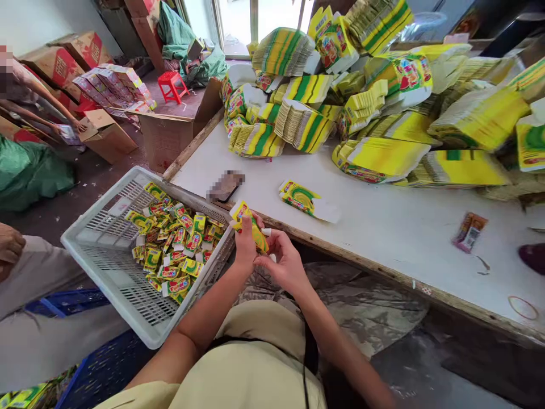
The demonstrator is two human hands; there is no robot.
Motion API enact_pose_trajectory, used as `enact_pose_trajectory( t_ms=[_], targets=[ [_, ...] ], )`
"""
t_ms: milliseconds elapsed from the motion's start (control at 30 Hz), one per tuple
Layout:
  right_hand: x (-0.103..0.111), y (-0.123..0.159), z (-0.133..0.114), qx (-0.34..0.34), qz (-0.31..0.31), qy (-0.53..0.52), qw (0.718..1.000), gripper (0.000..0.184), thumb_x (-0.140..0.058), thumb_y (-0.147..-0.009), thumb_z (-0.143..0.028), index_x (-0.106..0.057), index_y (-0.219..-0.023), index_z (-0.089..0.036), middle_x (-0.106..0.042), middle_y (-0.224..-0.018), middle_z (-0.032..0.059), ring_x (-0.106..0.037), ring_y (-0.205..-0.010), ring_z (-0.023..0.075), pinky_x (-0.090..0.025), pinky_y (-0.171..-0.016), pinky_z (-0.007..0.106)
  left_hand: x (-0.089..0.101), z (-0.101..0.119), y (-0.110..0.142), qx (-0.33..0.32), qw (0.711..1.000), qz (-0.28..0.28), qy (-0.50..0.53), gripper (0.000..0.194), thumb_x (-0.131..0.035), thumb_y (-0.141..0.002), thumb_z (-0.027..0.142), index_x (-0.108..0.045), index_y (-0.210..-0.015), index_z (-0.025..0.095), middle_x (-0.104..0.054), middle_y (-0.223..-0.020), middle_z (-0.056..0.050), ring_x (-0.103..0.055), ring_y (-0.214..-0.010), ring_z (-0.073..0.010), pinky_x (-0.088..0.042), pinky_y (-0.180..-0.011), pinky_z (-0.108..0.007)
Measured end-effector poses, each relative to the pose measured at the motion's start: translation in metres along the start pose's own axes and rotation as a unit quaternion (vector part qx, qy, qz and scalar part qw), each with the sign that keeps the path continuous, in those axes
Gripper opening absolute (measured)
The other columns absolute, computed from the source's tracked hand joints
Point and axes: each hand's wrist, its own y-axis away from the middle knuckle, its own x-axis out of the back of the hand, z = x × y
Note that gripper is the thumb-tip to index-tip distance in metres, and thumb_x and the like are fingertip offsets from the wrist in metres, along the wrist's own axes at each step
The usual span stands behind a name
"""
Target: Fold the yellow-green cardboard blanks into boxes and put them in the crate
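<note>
My left hand (246,244) is closed around a small yellow and green printed box (255,234), thumb on its face, at the table's front edge. At the box's lower end, my right hand (283,262) bends its fingers and thumb close to it; whether they grip a flap I cannot make out. A white wrap covers one right fingertip. Just left of my hands stands a white plastic crate (102,284), holding many small yellow boxes (179,250). Beyond my hands, one flat unfolded carton (302,201) lies on the white table (383,227).
Bundles of flat yellow cartons (304,122) are heaped along the table's back. A phone (227,186), a small packet (469,232) and a rubber band (523,307) lie on it. Another person's hand (11,247) is at far left; a red stool (172,86) stands behind.
</note>
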Motion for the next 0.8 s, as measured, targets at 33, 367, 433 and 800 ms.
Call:
enact_pose_trajectory(
  t_ms=[33,367,433,800],
  targets=[
    [0.002,-0.001,0.002,-0.003,0.014,0.011,1.0,0.039,-0.077,-0.075,-0.028,-0.057,-0.107,-0.024,-0.052,-0.079,-0.0043,-0.051,-0.07,0.0136,-0.045,-0.067,0.027,0.001,-0.003,0.001,-0.002,1.0,-0.001,-0.008,0.065,-0.055,-0.066,0.085,-0.05,-0.076,0.02,-0.052,-0.068,0.003,-0.05,-0.059,-0.0085,-0.046,-0.059,-0.021],
    [0.002,0.0,-0.009,0.056,-0.034,0.141,0.988,0.005,-0.056,-0.09,-0.022,-0.06,-0.093,-0.021,-0.062,-0.085,0.0025,-0.057,-0.076,0.0169,-0.045,-0.071,0.028,0.01,-0.019,-0.005,-0.067,0.997,0.042,-0.014,0.071,-0.051,-0.064,0.088,-0.057,-0.086,0.021,-0.054,-0.075,0.0,-0.048,-0.06,-0.0109,-0.043,-0.055,-0.024],
    [0.003,-0.003,-0.008,0.066,-0.002,0.16,0.985,0.009,-0.053,-0.091,-0.023,-0.062,-0.091,-0.02,-0.064,-0.087,0.0041,-0.059,-0.08,0.0184,-0.046,-0.072,0.029,0.013,-0.017,-0.008,-0.082,0.996,0.025,-0.022,0.074,-0.043,-0.066,0.091,-0.058,-0.086,0.021,-0.055,-0.077,-0.001,-0.05,-0.063,-0.0122,-0.044,-0.057,-0.024],
    [0.041,-0.004,-0.011,0.119,0.091,0.207,0.967,0.011,-0.056,-0.093,-0.025,-0.066,-0.096,-0.022,-0.069,-0.086,0.003,-0.063,-0.079,0.018,-0.051,-0.07,0.03,0.038,0.011,-0.015,-0.098,0.982,-0.079,-0.142,0.035,-0.064,-0.085,0.052,-0.069,-0.094,0.019,-0.071,-0.093,-0.003,-0.064,-0.084,-0.0156,-0.05,-0.08,-0.027]
  ],
)
